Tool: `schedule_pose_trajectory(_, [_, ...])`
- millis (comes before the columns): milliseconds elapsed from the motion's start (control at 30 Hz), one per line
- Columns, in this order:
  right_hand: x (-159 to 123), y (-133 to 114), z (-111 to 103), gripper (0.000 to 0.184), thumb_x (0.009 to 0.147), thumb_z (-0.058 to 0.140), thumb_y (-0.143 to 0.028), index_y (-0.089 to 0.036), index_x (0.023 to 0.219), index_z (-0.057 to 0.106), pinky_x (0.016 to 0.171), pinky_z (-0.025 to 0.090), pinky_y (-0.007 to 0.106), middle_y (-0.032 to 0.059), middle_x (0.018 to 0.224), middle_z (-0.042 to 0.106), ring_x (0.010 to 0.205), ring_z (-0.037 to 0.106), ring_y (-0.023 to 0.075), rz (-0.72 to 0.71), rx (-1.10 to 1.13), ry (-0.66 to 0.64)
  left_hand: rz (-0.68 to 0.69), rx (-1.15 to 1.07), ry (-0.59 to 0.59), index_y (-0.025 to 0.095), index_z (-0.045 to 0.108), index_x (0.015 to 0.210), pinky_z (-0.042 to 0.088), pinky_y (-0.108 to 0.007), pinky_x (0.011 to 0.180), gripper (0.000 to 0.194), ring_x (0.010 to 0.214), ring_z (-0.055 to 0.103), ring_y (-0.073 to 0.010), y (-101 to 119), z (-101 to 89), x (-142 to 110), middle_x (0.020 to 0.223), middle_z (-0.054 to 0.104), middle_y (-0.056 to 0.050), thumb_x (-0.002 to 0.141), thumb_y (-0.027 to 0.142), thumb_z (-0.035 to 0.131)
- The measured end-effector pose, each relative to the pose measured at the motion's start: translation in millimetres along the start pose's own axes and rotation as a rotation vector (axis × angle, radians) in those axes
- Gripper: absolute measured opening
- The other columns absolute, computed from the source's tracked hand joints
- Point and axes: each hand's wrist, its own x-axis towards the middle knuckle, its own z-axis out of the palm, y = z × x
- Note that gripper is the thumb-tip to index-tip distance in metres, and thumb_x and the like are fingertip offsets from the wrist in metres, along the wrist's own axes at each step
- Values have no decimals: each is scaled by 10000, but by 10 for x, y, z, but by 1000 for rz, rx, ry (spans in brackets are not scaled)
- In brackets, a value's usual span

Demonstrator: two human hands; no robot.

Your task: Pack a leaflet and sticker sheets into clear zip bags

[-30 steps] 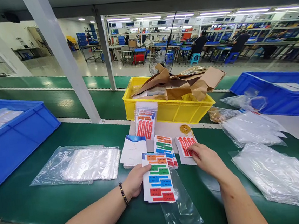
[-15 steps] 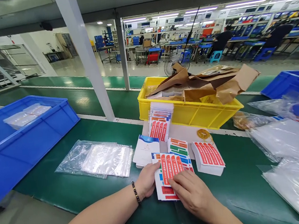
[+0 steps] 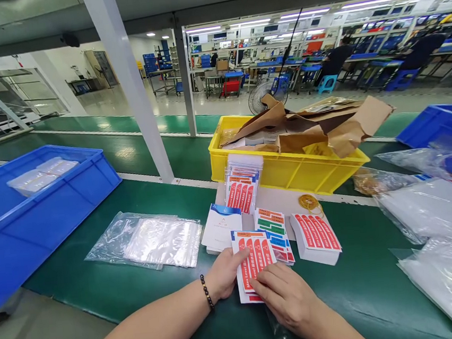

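My left hand (image 3: 227, 275) grips a small stack of label sheets (image 3: 255, 265), its thumb lying over the top one, which carries red "Max Level" strips. At the lower right edge of those sheets, my right hand (image 3: 288, 294) has its fingers curled and pressed against them. A bit of clear plastic (image 3: 280, 337) seems to show below the right hand, its shape unclear. Just beyond are a pile of white booklets (image 3: 222, 227), multicoloured label sheets (image 3: 272, 229) and a thick stack of red-strip labels (image 3: 318, 238). Filled clear bags (image 3: 242, 189) lean against the yellow bin.
A yellow bin (image 3: 290, 171) with brown paper stands behind the work area. Yellow rubber bands (image 3: 308, 202) lie before it. Clear bags (image 3: 163, 242) lie at left near a blue bin (image 3: 54, 207). More plastic bags (image 3: 448, 276) and another blue bin (image 3: 437, 122) are at right.
The red-strip sheet has shifted slightly left and down, lining up over the sheets beneath. My left thumb now lies across it. My right fingers have slid a little left and down.
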Motion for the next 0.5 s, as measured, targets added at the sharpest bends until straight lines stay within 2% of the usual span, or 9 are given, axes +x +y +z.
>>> schedule_pose_trajectory(100, [25, -12, -17, 202, 798, 433, -78, -123, 953, 554, 586, 364, 298, 59, 717, 554, 666, 476, 150, 4, 4, -11, 42, 64, -45, 75, 592, 993, 397, -384, 879, 384, 906, 589, -243, -20, -29, 3, 975, 636, -142, 677, 284, 658])
schedule_pose_trajectory(267, [36, -3, -96, 171, 797, 475, -143, -153, 943, 562, 615, 391, 315, 62, 755, 570, 695, 493, 161, 63, 94, -36, 64, 141, -40, 77, 614, 909, 411, -395, 846, 337, 856, 598, -249, -41, -58, 8, 900, 652, -131, 670, 310, 659])
schedule_pose_trajectory(333, [0, 55, -130, 161, 793, 488, -165, -166, 933, 567, 633, 407, 320, 58, 759, 573, 696, 505, 159, 120, 167, 36, 66, 147, -44, 86, 613, 907, 412, -395, 845, 334, 861, 597, -250, -32, -53, 3, 907, 650, -125, 671, 318, 657])
schedule_pose_trajectory(400, [-56, 144, -150, 167, 793, 479, -143, -173, 930, 569, 639, 428, 309, 57, 760, 581, 693, 522, 153, 210, 223, 161, 49, 139, -56, 95, 605, 931, 418, -397, 838, 353, 854, 601, -248, -18, -45, -6, 922, 646, -126, 672, 329, 655])
schedule_pose_trajectory(500, [-138, 275, -147, 177, 812, 456, -143, -186, 938, 572, 646, 455, 284, 57, 793, 594, 727, 551, 154, 444, 277, 280, -20, 153, -52, 97, 595, 946, 435, -397, 804, 375, 812, 614, -240, -1, -35, -21, 900, 647, -130, 670, 343, 654])
